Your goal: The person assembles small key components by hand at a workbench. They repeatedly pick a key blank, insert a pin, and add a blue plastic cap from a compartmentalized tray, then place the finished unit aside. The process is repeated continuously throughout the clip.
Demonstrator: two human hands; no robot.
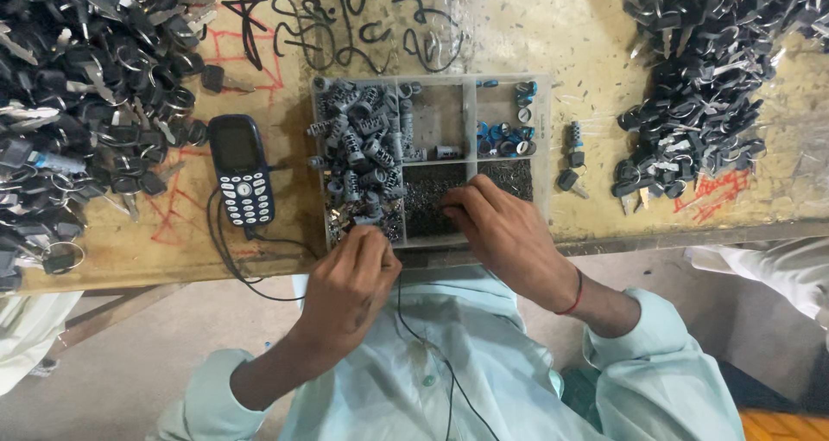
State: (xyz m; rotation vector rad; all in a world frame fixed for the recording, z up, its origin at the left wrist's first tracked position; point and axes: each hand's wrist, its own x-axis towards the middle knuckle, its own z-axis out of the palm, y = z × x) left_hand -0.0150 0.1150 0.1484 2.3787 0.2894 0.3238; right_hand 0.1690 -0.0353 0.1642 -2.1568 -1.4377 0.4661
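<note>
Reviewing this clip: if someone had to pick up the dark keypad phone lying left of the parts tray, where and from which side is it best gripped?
Probably across the long side edges of the phone, around its middle, coming straight down from above. It lies flat, face up, on the table; its sides are bare, with the tray to one side. A cable leaves its near end, so avoid gripping there.

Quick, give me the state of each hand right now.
Left hand: fingers curled shut at the parts tray edge; what it holds cannot be told.
Right hand: fingertips picking in the tray's small dark parts.
</note>
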